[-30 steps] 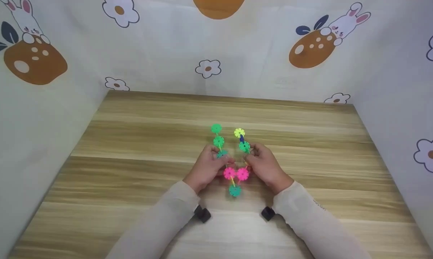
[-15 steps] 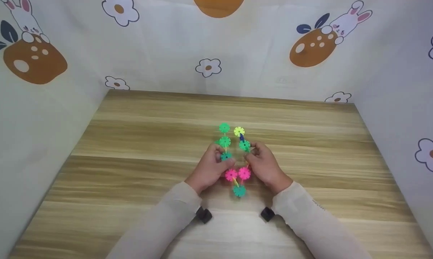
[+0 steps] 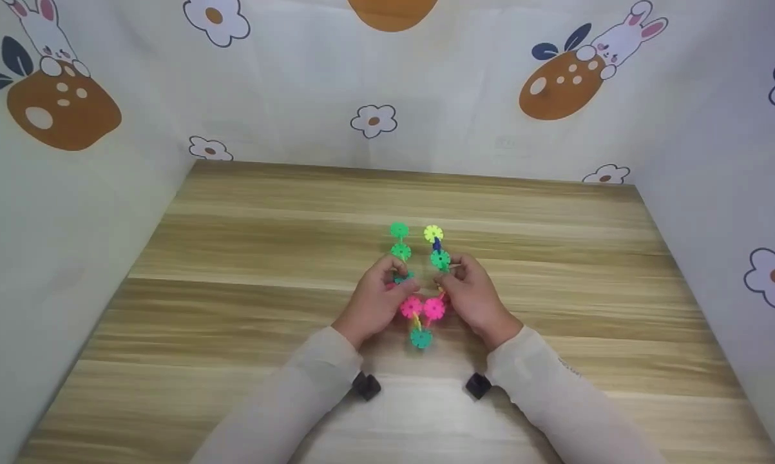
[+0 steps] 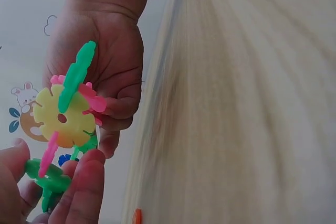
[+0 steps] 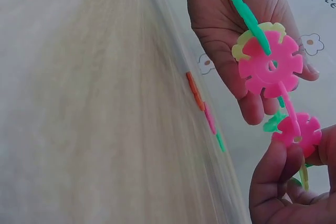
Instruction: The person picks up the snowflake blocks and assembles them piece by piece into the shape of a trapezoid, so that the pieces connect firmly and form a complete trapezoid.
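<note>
A chain of notched plastic discs bends into a rough V between my hands in the head view. Its left arm has two green discs (image 3: 401, 251) beyond my left hand (image 3: 375, 295), whose thumb and fingers pinch a teal disc (image 3: 403, 278). On the right, a yellow disc (image 3: 433, 233), a blue disc (image 3: 437, 245) and a green disc (image 3: 440, 259) rise above my right hand (image 3: 476, 290), which pinches the chain just below them. Two pink discs (image 3: 433, 308) and a teal disc (image 3: 420, 338) hang nearest me. Fingers hide several joints.
A wood-grain table (image 3: 265, 245) lies beneath, with a patterned curtain (image 3: 284, 96) around its back and sides. In the right wrist view an orange disc (image 5: 195, 90), a pink disc (image 5: 209, 117) and a green disc (image 5: 220, 141) show edge-on along the table. Black wrist devices (image 3: 366, 386) hang below the sleeves.
The chain's left arm has swung right and straightened, bringing its far end closer to the yellow disc. The teal disc at the near end shifted right, then back. Both hands keep their grip.
</note>
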### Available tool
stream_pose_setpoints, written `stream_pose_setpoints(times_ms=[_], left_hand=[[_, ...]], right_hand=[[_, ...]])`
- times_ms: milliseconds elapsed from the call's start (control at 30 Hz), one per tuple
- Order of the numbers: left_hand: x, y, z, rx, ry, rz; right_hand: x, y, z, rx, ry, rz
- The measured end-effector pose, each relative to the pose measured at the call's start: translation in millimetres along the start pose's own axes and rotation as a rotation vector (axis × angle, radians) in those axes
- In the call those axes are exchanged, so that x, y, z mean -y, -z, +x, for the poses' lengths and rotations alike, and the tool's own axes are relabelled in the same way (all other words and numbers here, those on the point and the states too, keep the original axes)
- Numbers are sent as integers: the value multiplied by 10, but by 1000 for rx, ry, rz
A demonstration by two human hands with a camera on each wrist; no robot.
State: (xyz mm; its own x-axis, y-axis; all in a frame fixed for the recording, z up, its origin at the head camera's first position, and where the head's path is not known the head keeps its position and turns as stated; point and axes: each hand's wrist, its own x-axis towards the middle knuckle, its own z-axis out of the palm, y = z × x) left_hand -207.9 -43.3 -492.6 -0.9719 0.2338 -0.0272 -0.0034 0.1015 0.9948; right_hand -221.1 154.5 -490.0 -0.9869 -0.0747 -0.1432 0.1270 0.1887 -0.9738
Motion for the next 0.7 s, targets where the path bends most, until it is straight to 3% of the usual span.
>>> stream_pose_setpoints(times_ms=[167,400,633,700], left_hand=[[-10,8,-1,18,-26,1],[-9,24,-1,117,-56,-176],[-13,30,-15,125,-104,-31],[-17,32,-20,145,-107,-32]], right_hand=[[-1,12,10,-38,-9,8],[-5,39,22,-75,-29,47],[6,43,32,-94,-50,80],[11,46,34,-103,-59,83]])
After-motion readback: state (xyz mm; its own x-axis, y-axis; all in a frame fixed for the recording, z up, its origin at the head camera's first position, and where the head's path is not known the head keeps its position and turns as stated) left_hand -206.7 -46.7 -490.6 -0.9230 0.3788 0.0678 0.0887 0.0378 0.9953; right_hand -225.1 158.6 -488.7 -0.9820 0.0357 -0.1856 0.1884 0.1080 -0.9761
